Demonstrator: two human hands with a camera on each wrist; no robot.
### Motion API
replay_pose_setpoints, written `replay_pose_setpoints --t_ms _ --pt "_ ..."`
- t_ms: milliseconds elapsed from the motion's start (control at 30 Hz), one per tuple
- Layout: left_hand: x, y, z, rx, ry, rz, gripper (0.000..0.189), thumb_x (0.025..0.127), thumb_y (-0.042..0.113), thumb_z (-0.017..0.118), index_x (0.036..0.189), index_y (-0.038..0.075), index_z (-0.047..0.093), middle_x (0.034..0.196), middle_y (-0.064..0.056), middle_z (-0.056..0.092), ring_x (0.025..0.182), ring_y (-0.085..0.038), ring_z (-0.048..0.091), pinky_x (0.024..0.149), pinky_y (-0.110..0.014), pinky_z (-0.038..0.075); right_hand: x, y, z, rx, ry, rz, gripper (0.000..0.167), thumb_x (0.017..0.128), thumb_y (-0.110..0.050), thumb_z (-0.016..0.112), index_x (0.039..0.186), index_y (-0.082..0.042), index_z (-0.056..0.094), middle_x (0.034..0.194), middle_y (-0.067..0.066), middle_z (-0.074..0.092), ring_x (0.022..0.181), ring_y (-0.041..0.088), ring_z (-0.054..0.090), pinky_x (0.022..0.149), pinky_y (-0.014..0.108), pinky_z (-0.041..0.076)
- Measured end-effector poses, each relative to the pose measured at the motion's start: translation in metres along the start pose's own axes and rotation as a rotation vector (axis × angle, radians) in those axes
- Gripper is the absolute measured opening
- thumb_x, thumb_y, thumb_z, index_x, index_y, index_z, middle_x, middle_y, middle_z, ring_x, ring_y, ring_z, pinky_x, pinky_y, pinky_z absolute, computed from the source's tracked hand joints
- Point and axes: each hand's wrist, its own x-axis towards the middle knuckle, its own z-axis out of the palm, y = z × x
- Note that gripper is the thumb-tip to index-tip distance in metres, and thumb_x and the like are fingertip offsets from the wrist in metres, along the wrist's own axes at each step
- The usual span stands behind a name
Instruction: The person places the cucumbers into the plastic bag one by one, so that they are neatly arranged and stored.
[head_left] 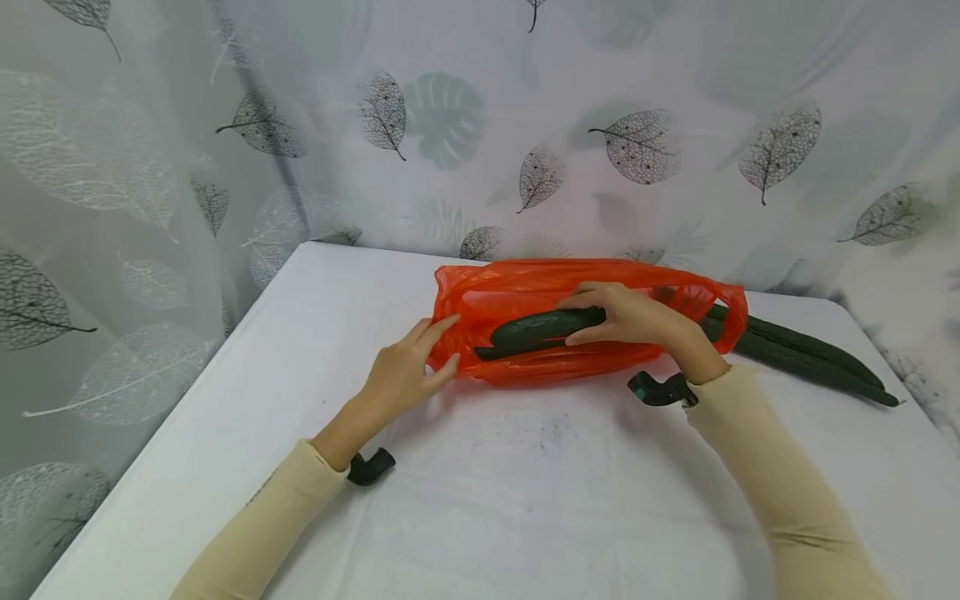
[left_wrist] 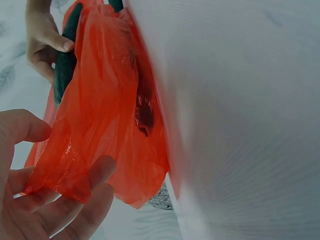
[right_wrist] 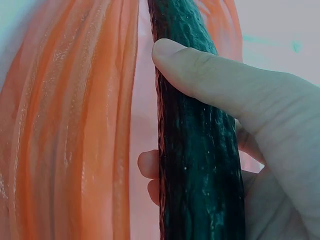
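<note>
My right hand (head_left: 626, 315) grips a dark green cucumber (head_left: 536, 328) inside the opening of a red plastic bag (head_left: 558, 370). In the right wrist view, the thumb lies across the near side of this cucumber (right_wrist: 200, 165), with fingertips showing past its other edge. Below it in the bag is another dark green cucumber (head_left: 510, 349), partly covered. At the bag's left end is my left hand (head_left: 401, 372), thumb and fingers spread. The left wrist view has its fingers (left_wrist: 65, 212) behind the thin plastic (left_wrist: 65, 170), while the thumb stands apart.
More long cucumbers (head_left: 813, 360) extend from the bag's right end, by its handle loop (head_left: 731, 317), over the white table (head_left: 480, 517). A leaf-patterned curtain (head_left: 480, 125) hangs behind the table and at its sides.
</note>
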Motion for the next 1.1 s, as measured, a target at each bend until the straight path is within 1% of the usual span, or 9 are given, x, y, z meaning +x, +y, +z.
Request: replay_pose_setpoints --t_ms 100,233,367,467,600,733,867,1100 --pt "0.000 0.001 0.000 0.000 -0.002 -0.002 0.050 0.089 0.021 0.065 0.135 0.005 0.056 0.117 -0.015 0.061 0.044 -0.009 0.034 0.043 -0.022 0.037 0.004 0.001 0.002 0.008 -0.007 -0.015 0.050 0.082 -0.031 0.078 0.125 -0.010 0.066 0.110 0.006 0.061 0.096 0.021 0.056 0.083 0.039 0.050" --pt "-0.001 0.001 0.000 -0.002 0.001 -0.001 0.050 0.089 0.022 0.065 0.135 0.005 0.056 0.117 -0.015 0.061 0.044 -0.009 0.033 0.043 -0.022 0.036 0.010 0.000 0.006 0.011 -0.013 -0.023 0.048 0.081 -0.029 0.079 0.124 -0.010 0.067 0.108 0.004 0.061 0.096 0.019 0.055 0.083 0.038 0.050" --pt "-0.001 0.001 0.001 0.004 0.014 0.006 0.050 0.089 0.022 0.065 0.134 0.005 0.056 0.117 -0.014 0.061 0.044 -0.009 0.034 0.043 -0.022 0.036 0.016 -0.001 0.009 0.034 -0.027 -0.025 0.047 0.082 -0.026 0.079 0.124 -0.009 0.067 0.112 0.006 0.062 0.100 0.021 0.056 0.085 0.039 0.050" --pt "-0.001 0.001 0.001 0.006 0.015 0.006 0.050 0.089 0.022 0.065 0.135 0.006 0.056 0.117 -0.014 0.061 0.044 -0.009 0.035 0.043 -0.022 0.036 0.020 -0.002 0.013 0.046 -0.045 -0.019 0.047 0.083 -0.024 0.078 0.126 -0.008 0.066 0.118 0.008 0.062 0.106 0.023 0.056 0.091 0.042 0.049" --pt "0.000 0.001 0.001 0.007 0.013 0.011 0.050 0.089 0.023 0.065 0.135 0.007 0.056 0.118 -0.014 0.061 0.044 -0.009 0.035 0.043 -0.022 0.037 0.024 -0.006 0.016 0.034 -0.061 -0.013 0.048 0.084 -0.023 0.077 0.126 -0.006 0.065 0.122 0.011 0.061 0.111 0.027 0.056 0.096 0.047 0.047" --pt "0.001 0.001 0.000 0.006 0.012 0.013 0.050 0.089 0.023 0.065 0.135 0.006 0.056 0.118 -0.015 0.061 0.044 -0.009 0.033 0.043 -0.022 0.036 0.030 -0.007 0.019 0.006 -0.060 -0.046 0.047 0.084 -0.022 0.077 0.125 -0.006 0.065 0.119 0.011 0.061 0.108 0.027 0.057 0.095 0.046 0.048" --pt "0.001 0.001 -0.001 -0.003 0.011 0.009 0.050 0.089 0.022 0.065 0.135 0.006 0.056 0.118 -0.015 0.061 0.044 -0.009 0.033 0.043 -0.022 0.036 0.034 -0.006 0.021 0.005 -0.052 -0.070 0.047 0.083 -0.021 0.078 0.125 -0.006 0.066 0.115 0.009 0.062 0.106 0.025 0.057 0.093 0.045 0.048" --pt "0.000 0.000 -0.001 0.008 0.019 0.016 0.049 0.089 0.022 0.065 0.134 0.006 0.056 0.115 -0.015 0.062 0.044 -0.010 0.036 0.043 -0.023 0.036 0.041 -0.001 0.026 -0.011 -0.065 -0.059 0.046 0.083 -0.021 0.078 0.126 -0.007 0.066 0.116 0.007 0.065 0.106 0.022 0.058 0.093 0.040 0.049"
